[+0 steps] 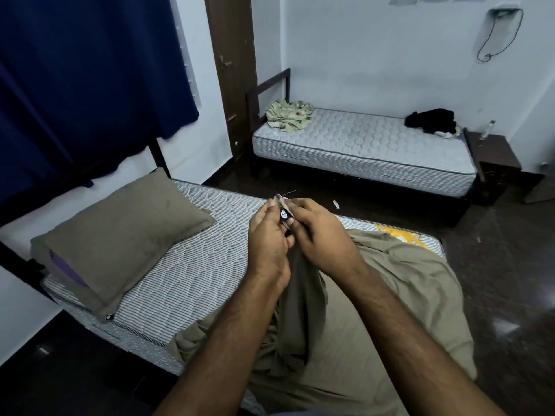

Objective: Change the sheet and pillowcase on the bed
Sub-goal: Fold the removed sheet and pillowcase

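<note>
A khaki sheet [399,298] lies bunched over the right half of the near bed's striped mattress [192,265]. My left hand [267,244] and my right hand [321,235] are raised close together above the bed, both pinching one corner of the sheet, where a small black tag [283,214] shows between the fingers. The cloth hangs down from my hands in folds. A pillow in a khaki pillowcase [120,238] rests at the head of the mattress on the left, with a purple patch showing at its open end.
A second bed with a bare quilted mattress [369,145] stands against the far wall, with a patterned cloth [289,114] and a black garment [431,121] on it. A dark curtain [90,70] hangs at left. A dark side table [495,151] with a bottle stands at right. The floor between the beds is dark.
</note>
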The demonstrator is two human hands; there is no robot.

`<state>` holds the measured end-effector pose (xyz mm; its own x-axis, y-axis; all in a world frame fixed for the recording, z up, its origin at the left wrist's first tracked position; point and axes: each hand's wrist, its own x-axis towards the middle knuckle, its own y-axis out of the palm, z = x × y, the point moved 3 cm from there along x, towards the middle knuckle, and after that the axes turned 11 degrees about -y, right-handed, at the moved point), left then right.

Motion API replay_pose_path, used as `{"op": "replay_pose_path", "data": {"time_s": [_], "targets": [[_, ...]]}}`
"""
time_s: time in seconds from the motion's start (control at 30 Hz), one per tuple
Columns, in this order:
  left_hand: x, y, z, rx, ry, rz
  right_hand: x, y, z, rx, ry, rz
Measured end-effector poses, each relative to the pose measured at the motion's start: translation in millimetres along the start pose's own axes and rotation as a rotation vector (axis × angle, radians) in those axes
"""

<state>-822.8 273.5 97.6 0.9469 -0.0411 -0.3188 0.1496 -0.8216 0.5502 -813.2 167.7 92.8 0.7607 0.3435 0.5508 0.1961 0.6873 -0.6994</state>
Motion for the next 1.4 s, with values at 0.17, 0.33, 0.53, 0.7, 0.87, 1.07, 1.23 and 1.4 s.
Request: {"op": "replay_pose_path", "data": {"time_s": [0.17, 0.33, 0.53, 0.7, 0.87, 1.07, 1.23, 1.4], "targets": [[-2, 4, -3, 0.040, 0.006, 0.042, 2, 2, -1, 0.055, -0.010, 0.151], [-2, 4, -3, 0.004, 0.005, 0.094, 4, -9, -3, 0.008, -0.040, 0.108], [-5, 5, -14, 0.284, 0.185, 0.083, 3, -17, -5, 0.056, 0.109, -0.150], [7, -3, -28, 0.782, 0.573, -0.010, 10, -25, 6, 0.734, 0.149, -0.137], [8, 3, -41, 0.759, 0.445, 0.271, 15, -45, 10, 0.893, 0.133, -0.184], [7, 10, -55, 0.743, 0.637, 0.126, 10, -29, 4, 0.750, 0.122, -0.274], [-2, 20, -69, 0.824, 0.713, 0.104, -2, -15, 5, 0.527, 0.121, -0.207], [-2, 23, -77, 1.117, 0.618, 0.186, 8, -32, 5, 0.476, 0.071, -0.391]]}}
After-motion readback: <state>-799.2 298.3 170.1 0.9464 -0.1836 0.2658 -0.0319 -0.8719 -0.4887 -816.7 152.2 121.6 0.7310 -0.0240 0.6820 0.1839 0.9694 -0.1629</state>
